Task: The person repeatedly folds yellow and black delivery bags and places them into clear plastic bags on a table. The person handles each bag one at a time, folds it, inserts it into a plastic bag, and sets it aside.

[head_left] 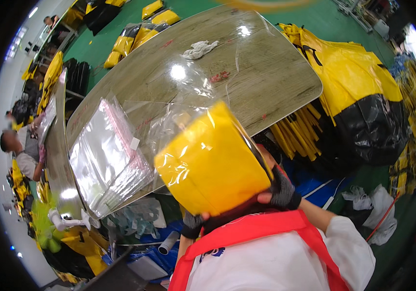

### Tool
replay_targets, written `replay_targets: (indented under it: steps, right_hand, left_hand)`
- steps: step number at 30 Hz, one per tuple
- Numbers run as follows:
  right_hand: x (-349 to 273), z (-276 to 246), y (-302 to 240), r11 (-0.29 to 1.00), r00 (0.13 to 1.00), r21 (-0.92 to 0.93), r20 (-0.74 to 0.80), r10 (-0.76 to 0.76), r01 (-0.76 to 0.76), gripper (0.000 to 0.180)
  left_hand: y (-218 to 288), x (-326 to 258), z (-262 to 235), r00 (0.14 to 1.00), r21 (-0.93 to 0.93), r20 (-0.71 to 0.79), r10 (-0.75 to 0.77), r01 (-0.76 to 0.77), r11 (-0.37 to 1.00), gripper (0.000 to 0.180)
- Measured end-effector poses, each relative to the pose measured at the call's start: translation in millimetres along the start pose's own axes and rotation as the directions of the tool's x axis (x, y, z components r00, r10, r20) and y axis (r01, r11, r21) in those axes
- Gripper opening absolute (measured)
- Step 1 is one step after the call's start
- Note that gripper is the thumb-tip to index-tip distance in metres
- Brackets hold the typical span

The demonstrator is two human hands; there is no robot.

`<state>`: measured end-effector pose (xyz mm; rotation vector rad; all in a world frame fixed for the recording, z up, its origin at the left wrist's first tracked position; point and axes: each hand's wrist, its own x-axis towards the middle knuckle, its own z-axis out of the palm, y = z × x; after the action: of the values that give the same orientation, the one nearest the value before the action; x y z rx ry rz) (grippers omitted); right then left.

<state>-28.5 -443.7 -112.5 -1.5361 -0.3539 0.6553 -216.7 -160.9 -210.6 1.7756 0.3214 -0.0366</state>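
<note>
A folded yellow bundle [212,162], partly inside a clear plastic bag [171,121], is held in front of my chest, its far end over the table's near edge. My left hand [194,223], in a dark fingerless glove, grips the bundle's near left corner; most of its fingers are hidden beneath. My right hand [283,191], gloved alike, is closed on the near right corner with its thumb on top. A dark edge shows along the bundle's right side. Left of it, a stack of clear plastic bags [106,155] with a pinkish edge lies on the wood-patterned table [276,63].
A crumpled white cloth [200,49] and red scraps [220,76] lie on the table. Large yellow-and-black bags [358,82] crowd its right side. Wrapped yellow packs [137,39] rest on the green floor beyond. A green fan [45,225] stands at lower left; another person [26,150] works farther left.
</note>
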Motion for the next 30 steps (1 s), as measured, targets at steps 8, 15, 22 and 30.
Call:
replay_targets:
  steps: [8,15,22,30]
  right_hand:
    - [77,11,-83,0.704,0.917,0.588,-0.241,-0.317,0.397,0.099]
    - [100,6,-87,0.851,0.936,0.433,-0.308,-0.172,0.299,0.059]
    - [118,-33,-183,0.421,0.543,-0.417,0.235,-0.806,0.805,0.038]
    - [119,-43,-221,0.543,0.457,-0.351,-0.302,-0.837,0.762,0.059]
  left_hand:
    - [87,94,38,0.971,-0.712,-0.207,-0.122,-0.065,0.699,0.071]
    - [86,110,51,0.943,0.128,0.313,-0.115,0.078,0.989,0.06]
    - [286,103,-36,0.685,0.859,0.032,0.728,-0.391,0.33,0.049]
    - [266,176,-97,0.723,0.79,-0.065,0.687,-0.384,0.479,0.052]
